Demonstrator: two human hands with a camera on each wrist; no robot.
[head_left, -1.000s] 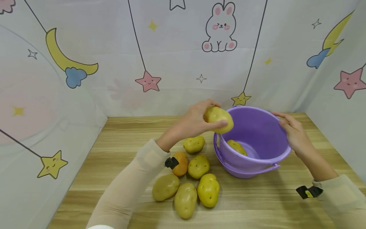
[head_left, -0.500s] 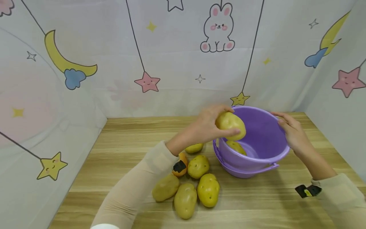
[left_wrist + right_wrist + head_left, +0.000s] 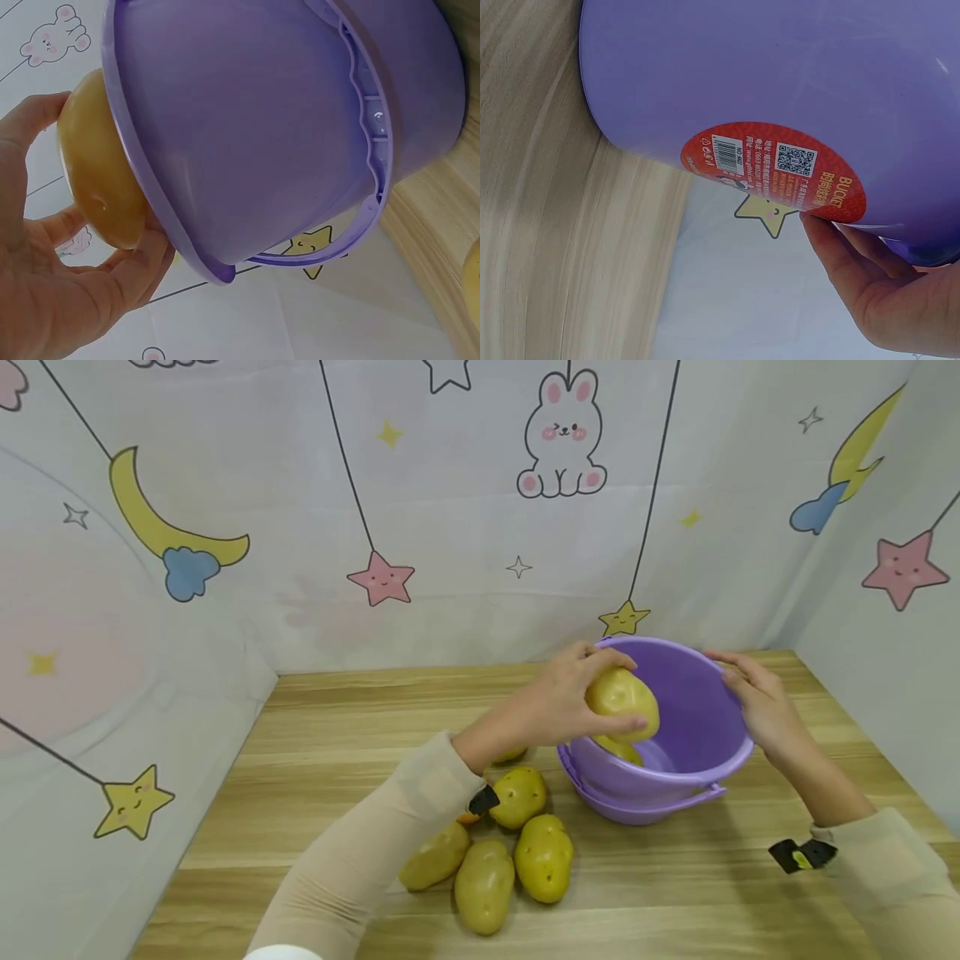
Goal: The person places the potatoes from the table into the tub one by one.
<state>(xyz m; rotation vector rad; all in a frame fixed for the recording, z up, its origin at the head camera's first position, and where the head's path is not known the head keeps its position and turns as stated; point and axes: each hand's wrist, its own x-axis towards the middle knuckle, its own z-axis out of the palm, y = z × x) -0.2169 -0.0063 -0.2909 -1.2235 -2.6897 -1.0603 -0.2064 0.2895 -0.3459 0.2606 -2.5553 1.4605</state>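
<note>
Closest on my head feed: a pale potato (image 3: pixel 484 887) on the wood-grain desk (image 3: pixel 637 910), a bright yellow potato (image 3: pixel 544 858) just right of it, and a dull potato (image 3: pixel 438 857) to its left, partly behind the left sleeve (image 3: pixel 360 852). Just beyond, a bumpy potato (image 3: pixel 521 797); beside it I get only slivers of an orange item (image 3: pixel 469 817) and a rear potato (image 3: pixel 512 755).

Next, the left hand (image 3: pixel 564 692) pinches the held potato (image 3: pixel 624 700) between thumb and fingers at the mouth of the purple bucket (image 3: pixel 697 718). Inside lies one bucketed potato (image 3: pixel 622 749), partly covered. Right hand (image 3: pixel 763 703) grips the bucket's right rim; red sticker (image 3: pixel 757 161) on the outer wall near its fingers. Behind everything, I see a white backdrop (image 3: pixel 450 510) with stars, moons, a bunny.
</note>
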